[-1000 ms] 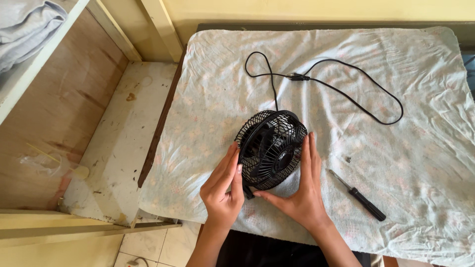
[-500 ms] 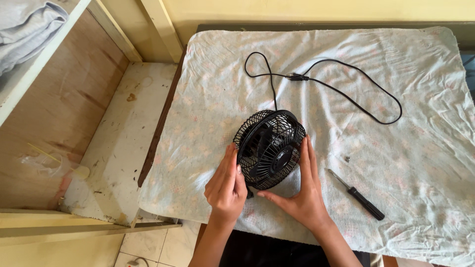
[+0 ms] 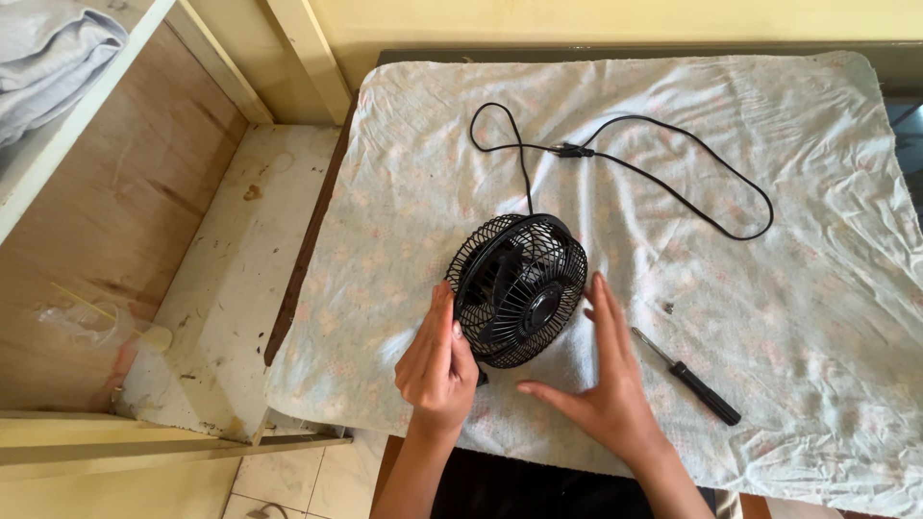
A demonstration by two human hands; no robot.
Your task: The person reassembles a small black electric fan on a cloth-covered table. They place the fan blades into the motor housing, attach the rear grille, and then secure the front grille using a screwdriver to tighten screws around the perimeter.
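At the near middle of the cloth (image 3: 788, 144) stood a small black fan (image 3: 520, 288), tilted on its edge, its grille facing near and right. Its cord (image 3: 673, 192) looped away across the far side. The left hand (image 3: 437, 365) touched the fan's left rim with loosely curled fingers, gripping nothing firmly. The right hand (image 3: 606, 389) lay open and flat, just beside the fan's right edge. A screwdriver (image 3: 687, 377) rested to the right.
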